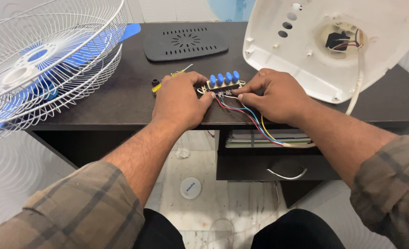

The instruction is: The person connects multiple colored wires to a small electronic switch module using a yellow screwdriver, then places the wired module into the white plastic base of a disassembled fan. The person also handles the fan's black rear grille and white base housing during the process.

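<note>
A small switch block (223,82) with several blue push buttons rests on the dark desk (121,99). My left hand (179,100) grips its left end and my right hand (273,96) pinches its right end. Red, blue and yellow wires (255,123) run from under the block over the desk edge toward my right wrist. A yellow-handled screwdriver (174,75) lies just behind my left hand, partly hidden by it.
A white wire fan guard with blue blades (43,60) lies at the left. A black vented cover plate (185,44) sits at the back. An upturned white fan base (324,44) with a white cord stands at the right. Below are a shelf of papers (269,138) and a drawer.
</note>
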